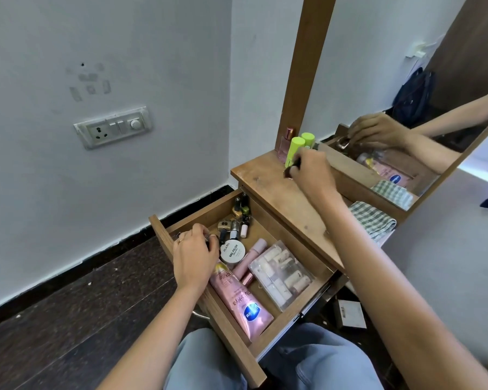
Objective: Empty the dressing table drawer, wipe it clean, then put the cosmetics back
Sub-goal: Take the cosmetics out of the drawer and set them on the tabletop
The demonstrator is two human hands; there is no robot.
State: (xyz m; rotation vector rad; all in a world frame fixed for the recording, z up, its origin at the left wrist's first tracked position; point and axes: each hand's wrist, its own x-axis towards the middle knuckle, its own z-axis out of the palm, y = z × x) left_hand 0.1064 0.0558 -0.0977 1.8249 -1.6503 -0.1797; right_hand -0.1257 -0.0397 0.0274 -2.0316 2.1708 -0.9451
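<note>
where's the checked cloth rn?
Head view, right of centre: the checked cloth lies on the right end of the tabletop, against the base of the mirror.

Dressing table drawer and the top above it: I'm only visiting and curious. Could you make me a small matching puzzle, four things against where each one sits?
Things
1. pink tube
2. checked cloth
3. green-capped bottle
4. clear box

Places
A. stands upright on the tabletop
B. lies in the drawer, along its front panel
C. draped over the tabletop's right end
D. lies in the drawer, away from its front panel

Pairs: 1-B, 2-C, 3-A, 4-D
</note>
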